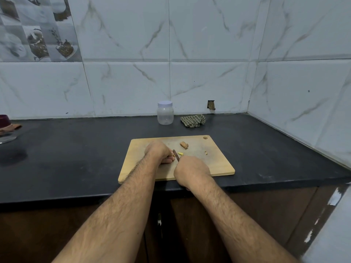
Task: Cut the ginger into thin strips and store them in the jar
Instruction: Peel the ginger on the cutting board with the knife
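A wooden cutting board (212,160) lies at the counter's front edge. My left hand (158,151) presses down on the board with its fingers curled over a small ginger piece that is mostly hidden. My right hand (191,170) grips a knife (176,155), whose dark blade stands just right of the left fingertips. A cut yellow ginger bit (180,153) lies beside the blade. A brown ginger chunk (184,145) rests further back on the board, and tiny scraps (205,153) lie to the right. A clear plastic jar (165,112) with a white lid on stands by the wall.
A crumpled checked cloth (193,120) lies right of the jar. At the far left edge sit a glass dish (6,137) and a dark red container (4,120). Tiled walls close the back and right sides of the black counter (76,158).
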Action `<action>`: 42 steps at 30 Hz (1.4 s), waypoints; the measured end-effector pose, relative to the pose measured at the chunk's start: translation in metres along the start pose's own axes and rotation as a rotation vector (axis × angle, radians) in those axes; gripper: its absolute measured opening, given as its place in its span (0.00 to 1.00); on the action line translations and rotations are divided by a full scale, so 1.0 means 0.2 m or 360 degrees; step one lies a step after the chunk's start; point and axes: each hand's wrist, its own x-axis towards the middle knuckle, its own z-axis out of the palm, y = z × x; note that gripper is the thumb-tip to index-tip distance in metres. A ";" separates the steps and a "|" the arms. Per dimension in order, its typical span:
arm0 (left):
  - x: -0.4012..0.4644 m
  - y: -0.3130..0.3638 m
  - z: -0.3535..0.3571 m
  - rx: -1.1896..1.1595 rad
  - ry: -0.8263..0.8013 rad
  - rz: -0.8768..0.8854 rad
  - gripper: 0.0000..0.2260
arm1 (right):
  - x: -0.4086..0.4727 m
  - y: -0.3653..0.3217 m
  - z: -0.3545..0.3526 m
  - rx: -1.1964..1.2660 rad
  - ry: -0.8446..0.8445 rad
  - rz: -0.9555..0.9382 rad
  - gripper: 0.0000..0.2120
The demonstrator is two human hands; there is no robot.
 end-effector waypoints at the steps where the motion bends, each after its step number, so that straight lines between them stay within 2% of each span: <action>1: 0.00 0.00 0.00 0.0010 -0.0003 -0.0012 0.04 | 0.00 0.00 0.00 -0.0002 -0.0005 -0.0002 0.13; 10: 0.02 0.01 0.01 0.0093 0.0002 -0.0078 0.07 | 0.02 0.01 -0.02 -0.0022 -0.0039 -0.0018 0.14; 20: 0.04 -0.02 0.02 0.0002 -0.0002 -0.0014 0.09 | 0.07 -0.01 -0.03 0.0044 -0.0186 -0.0003 0.15; 24: 0.02 0.00 0.01 0.0022 0.0000 -0.0031 0.10 | 0.07 -0.03 -0.06 0.0003 -0.0242 -0.0003 0.11; 42: -0.01 0.02 0.01 0.0061 0.0069 -0.0097 0.07 | -0.05 0.04 -0.03 -0.0066 -0.0164 0.0023 0.13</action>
